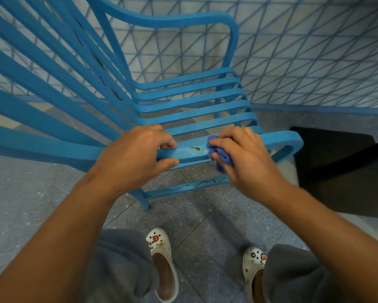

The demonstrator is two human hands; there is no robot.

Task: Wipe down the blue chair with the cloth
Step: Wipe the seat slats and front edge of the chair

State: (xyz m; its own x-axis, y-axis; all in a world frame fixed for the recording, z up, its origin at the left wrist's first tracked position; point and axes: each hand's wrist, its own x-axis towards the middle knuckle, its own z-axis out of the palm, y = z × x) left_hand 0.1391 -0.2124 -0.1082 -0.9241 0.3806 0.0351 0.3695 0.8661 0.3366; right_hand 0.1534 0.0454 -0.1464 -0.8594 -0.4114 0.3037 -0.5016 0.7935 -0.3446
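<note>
- Speckled grey tiled floor underfoot; behind it a pale wall with a blue diamond-line pattern and a blue base strip.
- Blue chair: slatted seat and back, curved armrests, standing on the floor against the wall, seen from its side. Near armrest runs across mid-frame.
- Small brown streak on top of the near armrest, between the two hands. Dark squiggly marks on the lower side rail.
- Cloth: blue, bunched, lying against the near armrest just right of the streak; part of it hangs below the armrest edge.
- Right hand: fingers and thumb curled round the cloth, holding it on the armrest.
- Left hand: clamped on the same armrest, fingers over the top, thumb underneath. Hands apart, the streak between them.
- Both forearms bare.
- Grey trousers and white clogs with small charms, on the floor below the chair.
- Dark mat on the floor at right, with a dark bar crossing above it; what the bar belongs to cannot be told.
</note>
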